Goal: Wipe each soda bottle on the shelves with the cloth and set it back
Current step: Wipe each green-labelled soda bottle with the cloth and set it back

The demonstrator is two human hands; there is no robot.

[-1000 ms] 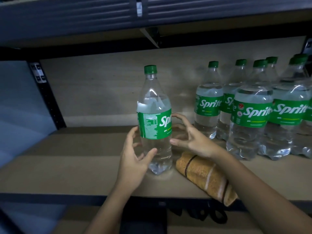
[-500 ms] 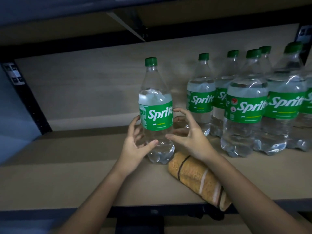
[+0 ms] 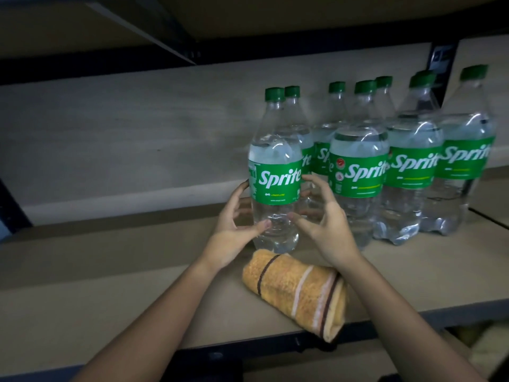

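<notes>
A clear Sprite bottle [image 3: 275,172] with a green cap and green label stands upright on the shelf board [image 3: 110,260], label facing me, at the left end of the bottle group. My left hand [image 3: 234,232] cups its lower left side, thumb on the front and fingertips at the label's edge. My right hand [image 3: 327,232] curls round its lower right side, thumb on the front and fingers reaching behind. A rolled orange cloth [image 3: 297,293] with brown and white stripes lies at the shelf's front edge, below my right wrist. Neither hand touches it.
Several more Sprite bottles [image 3: 360,175] stand packed together to the right, the nearest almost touching the held one. The shelf's left half is bare board. The upper shelf [image 3: 248,20] hangs low above the caps. A black upright [image 3: 11,210] stands at far left.
The bottle was turned label-forward and moved right, up against the other bottles. Both hands closed in from beside it to grip its lower body. The cloth stayed put.
</notes>
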